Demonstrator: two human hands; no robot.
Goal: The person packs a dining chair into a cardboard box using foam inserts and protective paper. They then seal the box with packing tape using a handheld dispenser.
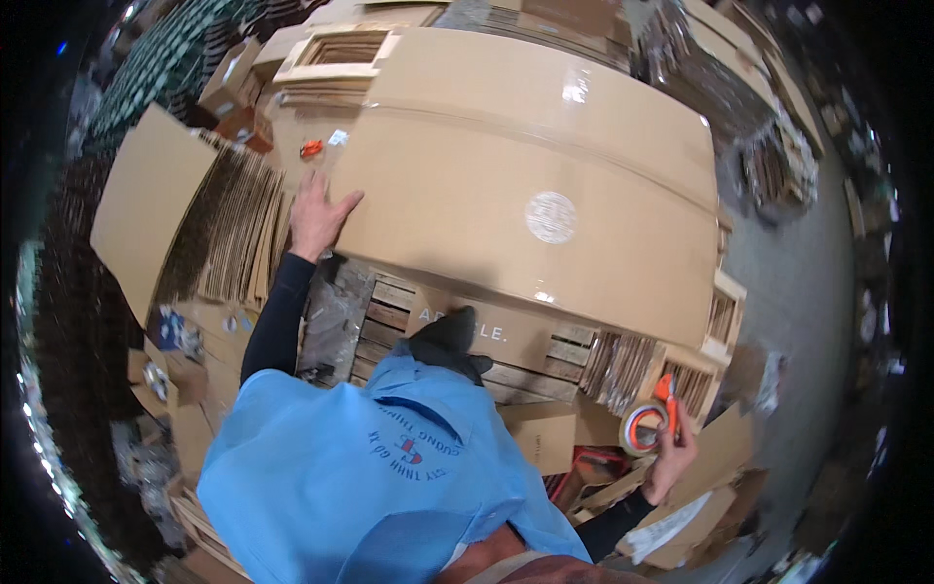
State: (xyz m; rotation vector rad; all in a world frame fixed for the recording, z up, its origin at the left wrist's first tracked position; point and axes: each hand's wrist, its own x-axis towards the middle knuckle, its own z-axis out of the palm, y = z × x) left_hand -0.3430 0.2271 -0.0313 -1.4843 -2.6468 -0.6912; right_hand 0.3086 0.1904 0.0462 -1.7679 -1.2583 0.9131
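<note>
Head view: left hand [316,216] lies flat, fingers released, on the big cardboard box's [530,185] left near edge — right hand [671,450], near right, fingers grasping a tape roll [642,429] and orange cutter [667,394].

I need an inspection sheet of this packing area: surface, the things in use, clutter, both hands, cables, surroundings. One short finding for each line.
Surface: wooden pallet carrying a stack of large flat cardboard sheets.
Things in use: tape roll with an orange dispenser; the top sheet bears a round white sticker.
Clutter: upright bundle of folded cardboard at the left, a small orange tool behind it, cardboard scraps near the feet.
Hands: left hand pressed flat on the edge of the stack; right hand holds the tape roll.
Cables: nothing seen.
Surroundings: grey floor, more cardboard stacks behind.
</note>
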